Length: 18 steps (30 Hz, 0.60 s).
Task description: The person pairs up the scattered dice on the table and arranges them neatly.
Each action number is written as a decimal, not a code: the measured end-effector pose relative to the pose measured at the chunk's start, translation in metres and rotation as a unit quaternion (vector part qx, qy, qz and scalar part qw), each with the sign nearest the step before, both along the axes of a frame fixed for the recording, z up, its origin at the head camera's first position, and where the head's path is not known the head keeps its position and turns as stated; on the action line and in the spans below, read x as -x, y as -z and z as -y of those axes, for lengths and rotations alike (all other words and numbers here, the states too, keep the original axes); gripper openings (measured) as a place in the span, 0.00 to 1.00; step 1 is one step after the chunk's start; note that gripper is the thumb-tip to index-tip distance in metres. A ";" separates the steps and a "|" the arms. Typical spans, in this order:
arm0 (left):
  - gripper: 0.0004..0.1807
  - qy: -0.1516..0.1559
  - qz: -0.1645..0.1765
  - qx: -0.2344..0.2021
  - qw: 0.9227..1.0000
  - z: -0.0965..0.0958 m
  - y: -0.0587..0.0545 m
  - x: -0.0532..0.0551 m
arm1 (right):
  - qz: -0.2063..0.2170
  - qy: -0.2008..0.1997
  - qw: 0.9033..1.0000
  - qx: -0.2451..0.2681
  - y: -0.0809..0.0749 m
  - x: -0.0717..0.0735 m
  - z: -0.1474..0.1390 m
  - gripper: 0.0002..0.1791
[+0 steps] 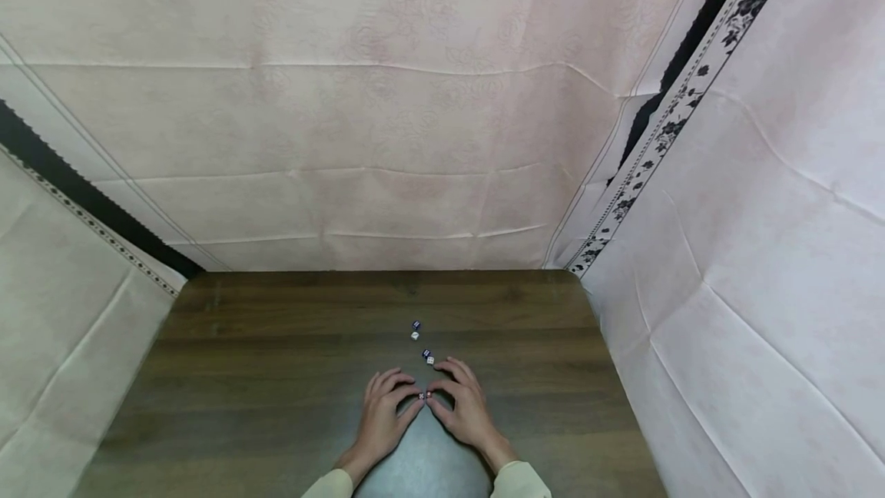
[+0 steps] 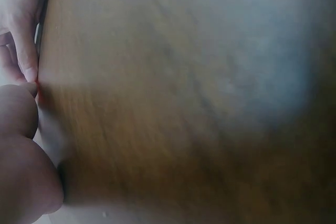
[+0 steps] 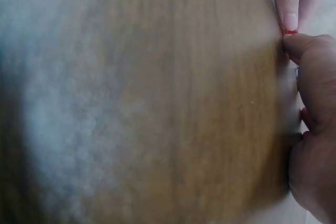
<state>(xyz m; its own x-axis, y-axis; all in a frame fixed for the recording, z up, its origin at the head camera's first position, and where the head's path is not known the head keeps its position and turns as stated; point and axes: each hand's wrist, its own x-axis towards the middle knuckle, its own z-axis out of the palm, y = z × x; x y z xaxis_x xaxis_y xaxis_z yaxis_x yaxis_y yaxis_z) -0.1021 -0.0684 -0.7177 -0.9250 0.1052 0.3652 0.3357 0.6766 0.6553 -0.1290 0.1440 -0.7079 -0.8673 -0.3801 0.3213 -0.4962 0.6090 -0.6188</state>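
Note:
My left hand [image 1: 380,415] pinches a small red die [image 1: 422,396] between thumb and forefinger. Facing it, my right hand [image 1: 469,410] pinches a second die [image 1: 429,395] the same way, and the two dice sit side by side at the fingertips, low over the table. Whether they touch is too small to tell. Red shows at the fingertips in the right wrist view, on a die [image 3: 291,32]. Beyond the hands, a blue die [image 1: 425,353] lies against a white die [image 1: 430,360]. Farther back are another blue die [image 1: 416,325] and white die [image 1: 415,336].
The brown wood-grain table [image 1: 276,344] has its far edge against a hanging pale cloth [image 1: 387,137]. More cloth with a dark floral border [image 1: 671,129] hangs at the right, and a further cloth [image 1: 55,306] at the left.

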 end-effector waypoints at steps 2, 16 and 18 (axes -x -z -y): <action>0.09 0.002 -0.001 0.000 1.000 -0.001 0.000 0.001 | 0.000 0.000 1.000 0.001 0.001 0.000 0.000 0.06; 0.10 0.008 -0.012 0.004 1.000 -0.001 0.000 0.004 | -0.001 0.002 1.000 -0.001 0.003 0.000 -0.001 0.06; 0.10 0.007 -0.015 0.007 1.000 -0.001 0.000 0.004 | -0.003 0.002 1.000 -0.001 0.002 0.000 -0.001 0.06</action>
<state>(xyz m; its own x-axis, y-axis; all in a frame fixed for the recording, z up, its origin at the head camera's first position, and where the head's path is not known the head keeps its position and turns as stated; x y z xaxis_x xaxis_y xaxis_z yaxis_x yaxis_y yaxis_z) -0.1062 -0.0673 -0.7173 -0.9119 0.1237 0.3914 0.3651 0.6802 0.6356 -0.1288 0.1449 -0.7104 -0.8668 -0.3781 0.3252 -0.4976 0.6118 -0.6149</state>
